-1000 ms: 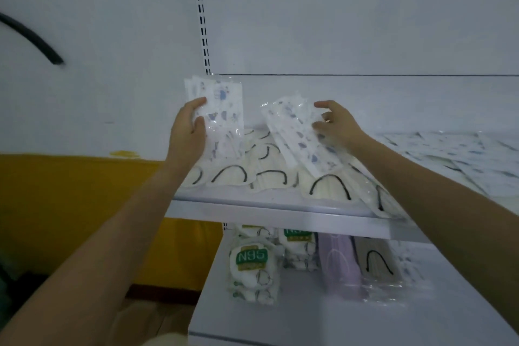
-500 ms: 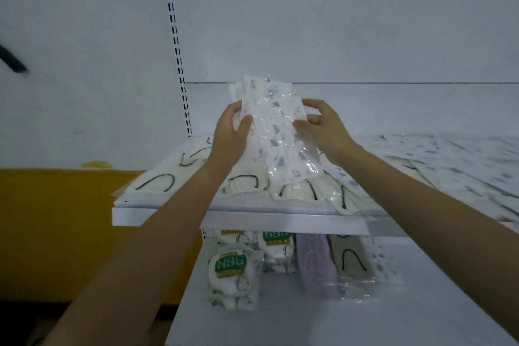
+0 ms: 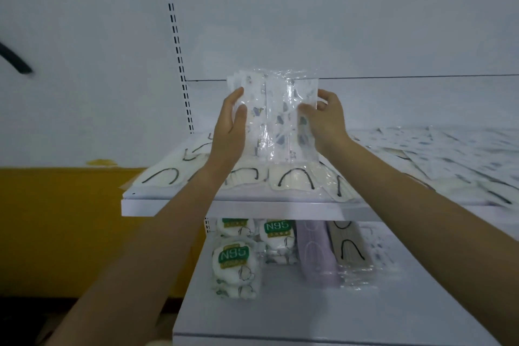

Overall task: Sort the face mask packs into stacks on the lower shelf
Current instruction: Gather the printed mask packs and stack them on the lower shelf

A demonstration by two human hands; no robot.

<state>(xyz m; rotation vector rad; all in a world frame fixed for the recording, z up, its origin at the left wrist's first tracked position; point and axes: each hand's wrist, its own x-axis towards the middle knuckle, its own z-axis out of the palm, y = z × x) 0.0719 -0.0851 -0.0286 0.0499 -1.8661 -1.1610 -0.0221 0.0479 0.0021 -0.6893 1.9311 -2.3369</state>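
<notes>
Plastic-wrapped mask packs (image 3: 278, 121) gripped upright by both hands (image 3: 229, 128) (image 3: 327, 118).

How many held packs (image 3: 276, 121) there are cannot be counted through the glare. The left hand (image 3: 229, 126) has most fingers hidden behind them, and the wrap veils the right hand (image 3: 327, 118) fingertips. Both forearms cover parts of the cream packs (image 3: 292, 180). The upper shelf (image 3: 233, 208) hides the tops of the rear N95 packs (image 3: 276, 233), purple pack (image 3: 316, 255) and beige pack (image 3: 348, 247). Small print under "N95" is unreadable. The right packs (image 3: 449, 149) are smeared and run off the edge. A blurred black thing (image 3: 15, 60), cut by the left edge, cannot be identified.
</notes>
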